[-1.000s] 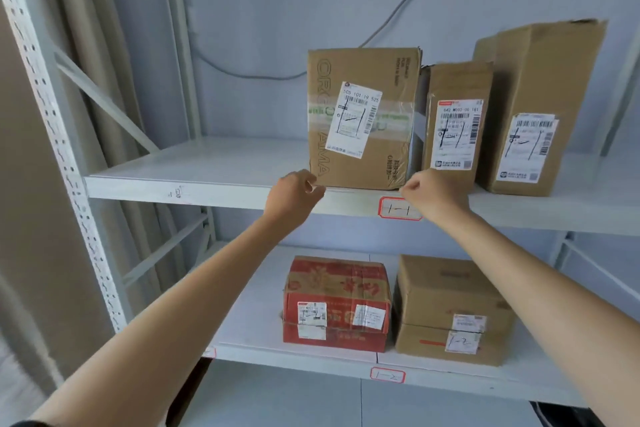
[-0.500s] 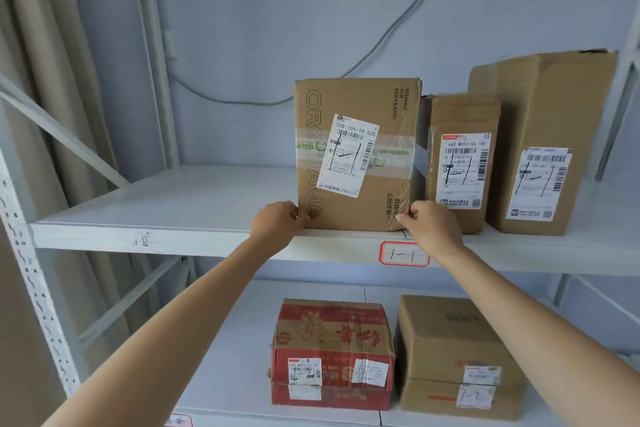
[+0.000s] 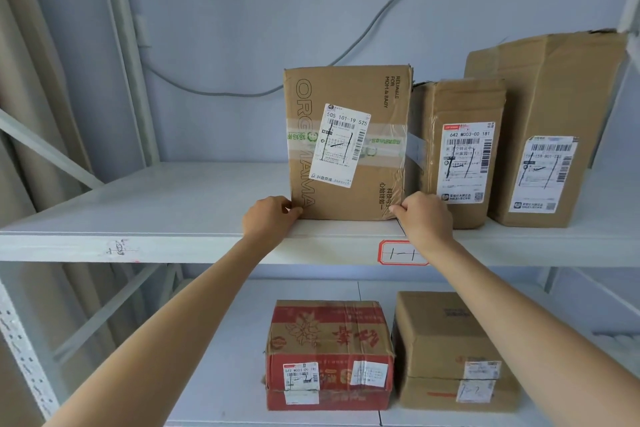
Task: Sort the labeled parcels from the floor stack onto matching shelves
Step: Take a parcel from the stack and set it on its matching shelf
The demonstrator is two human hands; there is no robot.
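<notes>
Lying on lower shelf (image 3: 214, 357): red parcel (image 3: 329, 354), brown parcel (image 3: 446, 350). Gripping bottom corners of upright parcel (image 3: 346, 142) at upper shelf (image 3: 156, 218) front edge: left hand (image 3: 268, 218), right hand (image 3: 424, 218), fingers curled. Standing alongside rightward: two labeled boxes (image 3: 457, 149).

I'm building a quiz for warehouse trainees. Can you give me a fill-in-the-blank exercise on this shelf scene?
1. The two hands touch the bottom corners of the brown ORGMAMA cardboard box on the ____ shelf.
2. That shelf's red-bordered tag reads ____.
3. The red printed carton sits on the ____ shelf.
4. The upper shelf carries ____ boxes.

Missing words: upper; 1-1; lower; three
</notes>
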